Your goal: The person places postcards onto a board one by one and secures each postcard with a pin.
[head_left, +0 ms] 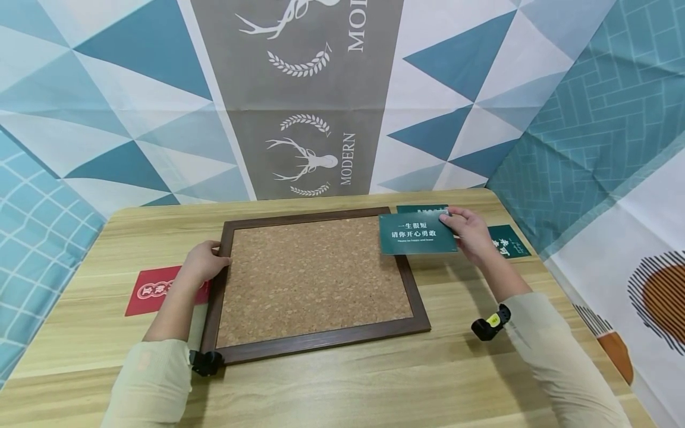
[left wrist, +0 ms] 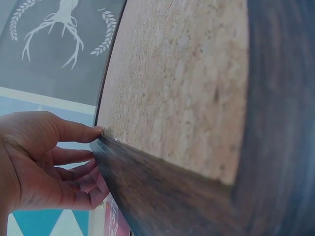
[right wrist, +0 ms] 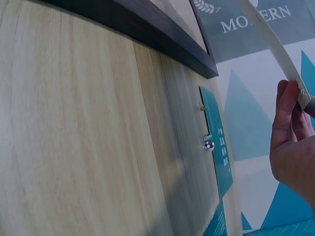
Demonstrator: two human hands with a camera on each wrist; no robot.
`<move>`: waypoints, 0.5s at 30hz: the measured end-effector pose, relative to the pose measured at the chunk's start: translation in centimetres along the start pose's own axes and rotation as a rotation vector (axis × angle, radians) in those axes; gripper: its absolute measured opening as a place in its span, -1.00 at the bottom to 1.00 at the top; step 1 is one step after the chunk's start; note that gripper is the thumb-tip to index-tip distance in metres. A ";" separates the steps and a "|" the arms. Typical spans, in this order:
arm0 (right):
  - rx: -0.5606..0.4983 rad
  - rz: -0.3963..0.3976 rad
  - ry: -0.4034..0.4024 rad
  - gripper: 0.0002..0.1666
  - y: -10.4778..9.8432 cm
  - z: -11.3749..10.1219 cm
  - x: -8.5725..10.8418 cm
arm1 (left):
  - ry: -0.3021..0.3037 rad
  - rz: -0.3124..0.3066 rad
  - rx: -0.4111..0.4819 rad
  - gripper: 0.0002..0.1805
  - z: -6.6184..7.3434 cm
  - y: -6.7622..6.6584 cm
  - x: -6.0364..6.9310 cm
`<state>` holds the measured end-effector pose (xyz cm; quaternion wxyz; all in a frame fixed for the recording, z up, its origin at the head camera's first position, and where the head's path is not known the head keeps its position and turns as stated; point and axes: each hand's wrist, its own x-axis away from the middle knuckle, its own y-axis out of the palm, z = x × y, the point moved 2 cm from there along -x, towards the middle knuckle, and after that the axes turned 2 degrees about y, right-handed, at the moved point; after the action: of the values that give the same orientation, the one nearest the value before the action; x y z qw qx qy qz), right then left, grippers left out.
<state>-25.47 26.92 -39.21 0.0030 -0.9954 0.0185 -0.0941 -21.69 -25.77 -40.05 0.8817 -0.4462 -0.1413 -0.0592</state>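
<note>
Okay, green card [head_left: 417,245] is up off the surface [head_left: 374,380], overlapping the right edge of the board [head_left: 316,279] in head view. Right hand [head_left: 470,235] pinches it by one end, probably to keep the printed face clear. Left hand [head_left: 202,261] grips the board's left side, likely steadying it. Board sits cork-up. Far card [head_left: 409,209] and right card [head_left: 511,241], both green, lie right of it; red card [head_left: 144,294] lies left, partly hidden by the forearm [head_left: 173,308].

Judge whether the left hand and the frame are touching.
Touching. The left wrist view shows the left hand gripping the frame, its thumb against the edge with no gap.
</note>
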 end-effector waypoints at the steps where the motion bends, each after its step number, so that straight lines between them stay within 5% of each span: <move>1: 0.000 -0.002 -0.007 -0.70 0.2 0.0 0.0 | 0.001 0.001 0.000 -0.29 0.0 0.0 0.0; 15: -0.009 -0.037 -0.016 -0.69 2.5 -0.3 -0.1 | 0.006 0.014 0.012 -0.30 -0.2 0.1 0.0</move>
<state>-25.67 24.44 -38.97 -0.0032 -0.9963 0.0006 -0.0861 -21.62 -25.86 -40.27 0.8852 -0.4418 -0.1357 -0.0535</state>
